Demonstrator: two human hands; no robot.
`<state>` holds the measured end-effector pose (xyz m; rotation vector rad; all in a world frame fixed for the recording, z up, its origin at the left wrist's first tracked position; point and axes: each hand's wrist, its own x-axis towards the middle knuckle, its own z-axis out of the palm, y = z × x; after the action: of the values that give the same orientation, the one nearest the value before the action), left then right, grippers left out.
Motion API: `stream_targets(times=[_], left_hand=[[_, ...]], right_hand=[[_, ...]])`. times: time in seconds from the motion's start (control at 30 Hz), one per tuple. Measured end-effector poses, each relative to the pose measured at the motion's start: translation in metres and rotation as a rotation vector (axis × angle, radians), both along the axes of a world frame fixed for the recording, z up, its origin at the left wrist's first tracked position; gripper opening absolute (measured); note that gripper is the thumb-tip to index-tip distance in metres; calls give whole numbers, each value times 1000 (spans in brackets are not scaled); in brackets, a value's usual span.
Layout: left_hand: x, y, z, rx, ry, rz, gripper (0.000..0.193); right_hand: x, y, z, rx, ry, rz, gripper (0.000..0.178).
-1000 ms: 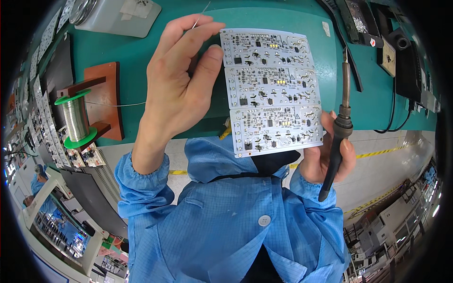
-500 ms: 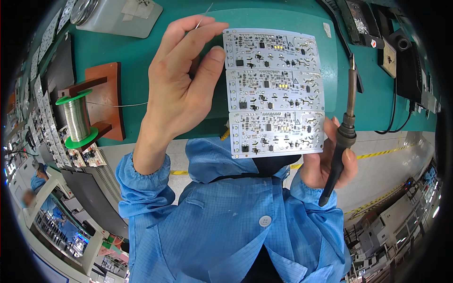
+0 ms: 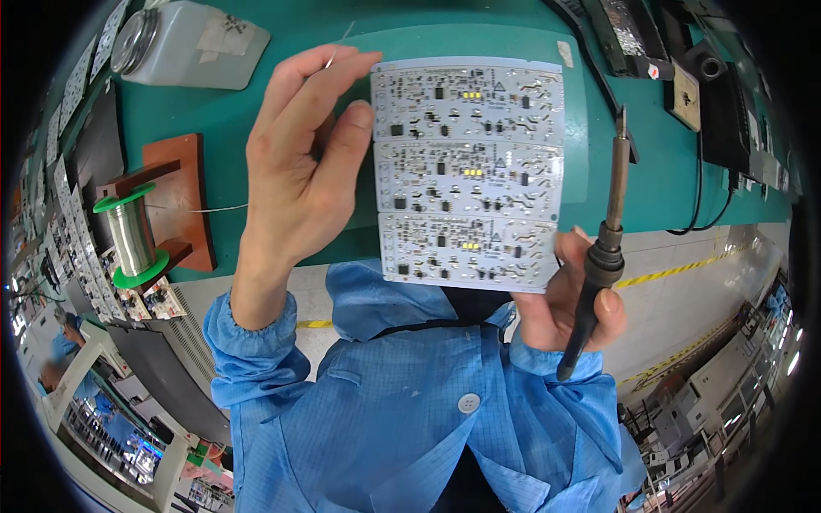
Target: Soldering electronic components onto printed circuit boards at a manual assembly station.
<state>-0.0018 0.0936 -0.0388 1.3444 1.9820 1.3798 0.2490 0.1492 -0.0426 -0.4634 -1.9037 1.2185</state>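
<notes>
A white circuit board panel [image 3: 469, 178] of three joined sections, dotted with small black chips and yellow parts, stands tilted toward me over the bench. My left hand [image 3: 304, 158] is at its upper left edge, thumb and fingertips by the corner. Thin solder wire [image 3: 332, 57] sticks up from between its curled fingers; the strand runs from the hand back to the solder spool [image 3: 132, 238]. My right hand [image 3: 571, 301] grips the panel's lower right corner and also holds a soldering iron [image 3: 604, 256], its tip pointing up beside the panel's right edge.
The spool with green flanges sits on a brown wooden stand [image 3: 184, 201] at left. A translucent bottle [image 3: 192, 43] lies at the back left. Black equipment with a cable [image 3: 723, 120] and a small sponge tray [image 3: 684, 96] stand at right. More boards [image 3: 81, 248] line the far left.
The whole view has shifted slightly. The panel and both hands appear further left, and the panel's tilt has altered a little. Both holds are the same.
</notes>
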Motion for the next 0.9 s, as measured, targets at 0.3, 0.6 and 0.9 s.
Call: stream_targets(times=[0.3,0.6,0.9], left_hand=[[-2,-4,-1,-8,40,-7,38],[-2,0,-2,35,80,18,30],[-1,-3,-1,2,42,8,40]], right_hand=[[-12,-10,-5,-117,220,-48,53],[-12,-16,-18,-167,358,5,51],[-15,-17,-18,-23,236,-137,73]])
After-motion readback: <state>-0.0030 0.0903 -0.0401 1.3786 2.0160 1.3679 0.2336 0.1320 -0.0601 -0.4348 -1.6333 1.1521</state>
